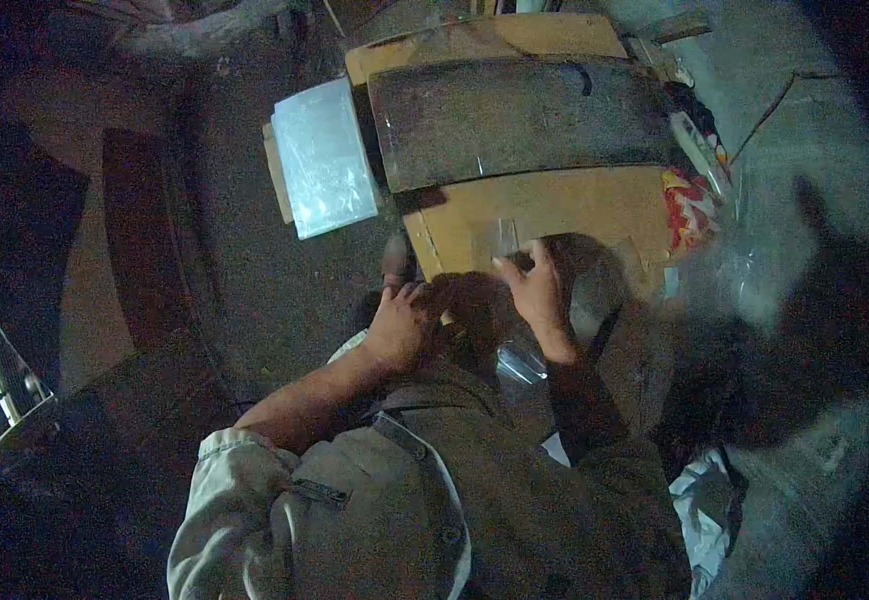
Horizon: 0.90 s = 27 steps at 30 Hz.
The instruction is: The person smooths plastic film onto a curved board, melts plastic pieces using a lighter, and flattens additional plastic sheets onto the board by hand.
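In the lower middle of the head view, my left hand (403, 328) rests near my lap with its fingers bent together; what they hold, if anything, is lost in shadow. My right hand (540, 300) reaches over the cardboard (555, 205), its thumb and forefinger at the lower end of a clear plastic piece (508, 238). Its other fingers curl inward, and the grip itself is hard to make out. Between my forearms lies some shiny clear plastic (522, 364).
A stack of clear plastic sheets (327, 160) lies left of a dark board (525, 115), which rests on cardboard. At the right edge are a red and yellow packet (692, 210) and loose wrapping. Crumpled white material (705, 510) lies at lower right. The light is dim.
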Available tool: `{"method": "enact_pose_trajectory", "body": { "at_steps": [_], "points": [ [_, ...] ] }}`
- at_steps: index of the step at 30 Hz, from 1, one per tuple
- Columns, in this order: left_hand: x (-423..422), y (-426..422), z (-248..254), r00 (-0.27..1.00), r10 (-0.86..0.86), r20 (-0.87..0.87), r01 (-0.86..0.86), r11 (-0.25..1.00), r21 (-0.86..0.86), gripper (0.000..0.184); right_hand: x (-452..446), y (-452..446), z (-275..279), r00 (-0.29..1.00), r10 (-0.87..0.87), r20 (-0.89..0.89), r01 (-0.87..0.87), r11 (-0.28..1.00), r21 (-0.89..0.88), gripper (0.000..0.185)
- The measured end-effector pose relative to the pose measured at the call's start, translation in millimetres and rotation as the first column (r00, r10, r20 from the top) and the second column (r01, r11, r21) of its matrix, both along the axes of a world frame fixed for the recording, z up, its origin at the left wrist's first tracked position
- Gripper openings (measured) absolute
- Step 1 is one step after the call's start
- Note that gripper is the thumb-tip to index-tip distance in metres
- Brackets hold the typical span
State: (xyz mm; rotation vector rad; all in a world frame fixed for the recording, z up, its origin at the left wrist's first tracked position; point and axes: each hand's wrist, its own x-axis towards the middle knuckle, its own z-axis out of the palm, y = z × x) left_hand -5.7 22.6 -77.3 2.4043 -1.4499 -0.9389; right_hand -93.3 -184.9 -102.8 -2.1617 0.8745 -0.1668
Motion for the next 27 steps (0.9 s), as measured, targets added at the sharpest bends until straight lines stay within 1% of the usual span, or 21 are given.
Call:
{"method": "enact_pose_trajectory", "body": {
  "at_steps": [1,3,4,6,7,9,10,12,13,15,16,17,18,19,20,21,22,23,24,26,27],
  "points": [
    [-1,-2,2,1.0,-0.002,0.002,0.002,1.0,0.0,0.061,2,0,1,1.0,-0.002,0.002,0.002,1.0,0.0,0.037],
    [0,-6,7,0.986,0.06,-0.154,-0.052,0.997,0.054,0.063,7,1,6,0.997,-0.007,-0.082,0.005,1.0,-0.03,0.034],
    [-3,-3,2,0.987,0.06,-0.152,-0.052,0.997,0.053,0.063,8,0,3,0.997,-0.007,-0.08,0.005,1.0,-0.031,0.034],
    [-8,3,-8,0.988,-0.132,0.085,0.124,0.988,0.089,0.057,9,-3,-9,1.0,-0.026,0.008,0.026,0.998,-0.063,0.029],
    [-9,4,-9,0.987,-0.131,0.088,0.123,0.988,0.088,0.057,10,-5,-12,1.0,-0.025,0.011,0.025,0.998,-0.065,0.029],
    [-10,5,-5,0.998,-0.032,0.056,0.035,0.998,-0.046,0.056,11,-9,-14,0.998,-0.018,-0.058,0.014,0.998,-0.056,0.023],
    [-10,2,0,0.998,-0.03,0.058,0.033,0.998,-0.047,0.056,10,-10,-13,0.998,-0.016,-0.056,0.012,0.998,-0.057,0.023],
    [-8,-3,11,0.995,0.079,-0.066,-0.082,0.996,-0.047,0.053,11,-12,-9,0.999,-0.01,0.04,0.012,0.999,-0.033,0.02],
    [-6,-5,16,0.995,0.082,-0.065,-0.085,0.995,-0.047,0.053,11,-11,-5,0.999,-0.008,0.042,0.009,0.999,-0.033,0.02],
    [-2,-8,21,0.977,0.147,-0.153,-0.172,0.971,-0.166,0.048,8,-10,10,0.983,-0.079,0.168,0.053,0.987,0.153,0.019],
    [0,-10,20,0.977,0.146,-0.154,-0.172,0.97,-0.169,0.048,8,-12,28,0.996,-0.051,0.07,0.045,0.995,0.086,0.017],
    [3,-12,17,0.944,0.179,-0.276,-0.248,0.939,-0.239,0.046,5,-14,27,0.996,-0.05,0.069,0.044,0.996,0.083,0.017],
    [7,-16,22,0.897,0.198,-0.395,-0.329,0.897,-0.296,0.045,5,-15,31,0.972,-0.089,0.215,0.028,0.961,0.274,0.016],
    [10,-19,28,0.897,0.199,-0.396,-0.33,0.895,-0.299,0.045,6,-14,36,0.926,-0.154,0.345,-0.02,0.893,0.45,0.015],
    [10,-25,35,0.835,0.259,-0.486,-0.436,0.851,-0.294,0.046,3,-13,47,0.919,-0.201,0.34,-0.006,0.853,0.521,0.021],
    [11,-31,42,0.758,0.311,-0.573,-0.536,0.798,-0.276,0.047,2,-11,52,0.92,-0.198,0.339,-0.008,0.855,0.519,0.021],
    [11,-37,35,0.609,0.358,-0.708,-0.631,0.759,-0.16,0.05,1,-10,55,0.923,-0.163,0.349,-0.013,0.892,0.452,0.02],
    [13,-42,37,0.609,0.358,-0.708,-0.633,0.757,-0.162,0.05,0,-8,57,0.925,-0.129,0.356,-0.019,0.923,0.383,0.02],
    [16,-47,43,0.552,0.323,-0.768,-0.651,0.743,-0.155,0.05,-1,-7,59,0.926,-0.126,0.356,-0.021,0.924,0.382,0.02],
    [18,-58,49,0.393,0.26,-0.882,-0.708,0.698,-0.11,0.045,-4,-3,61,0.925,-0.11,0.363,-0.141,0.789,0.598,0.029],
    [18,-62,50,0.392,0.261,-0.882,-0.71,0.696,-0.11,0.045,-5,1,61,0.926,-0.107,0.363,-0.143,0.789,0.598,0.029]
  ]
}}
